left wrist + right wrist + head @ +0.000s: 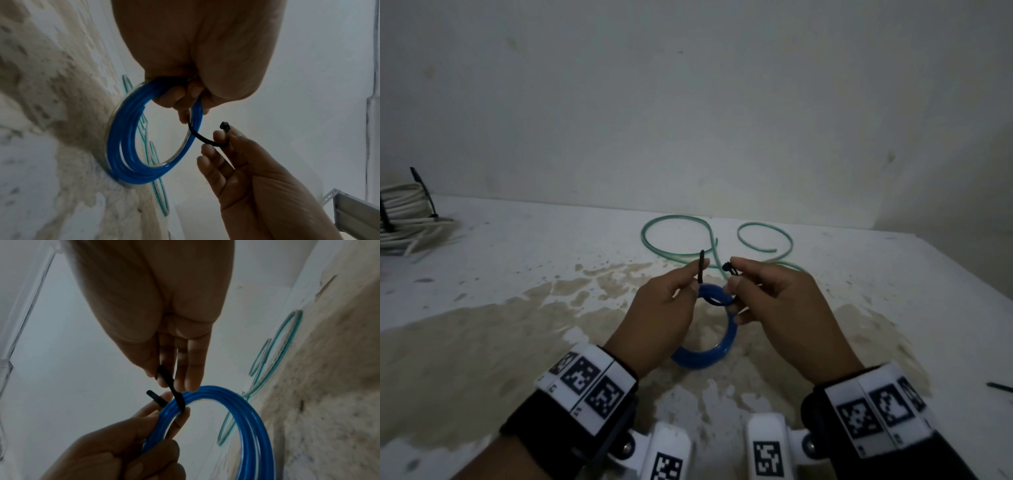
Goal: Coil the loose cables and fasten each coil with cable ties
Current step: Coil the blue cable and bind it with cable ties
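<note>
Stained white table (517,260), wall behind. White cable coil (404,212), already tied with black ties, cut off at the left edge. Loose green cable (678,236) at back centre, near end hidden behind the hands. Blue coil (709,353) stands on the table between the hands, upper arc hidden by fingers. Left hand (661,315) grips the coil and pinches the tail of the black cable tie (701,270); right hand (780,308) pinches its head end. Tie loops under the coil, unfastened. Another tie (999,387) cut off at right.
</note>
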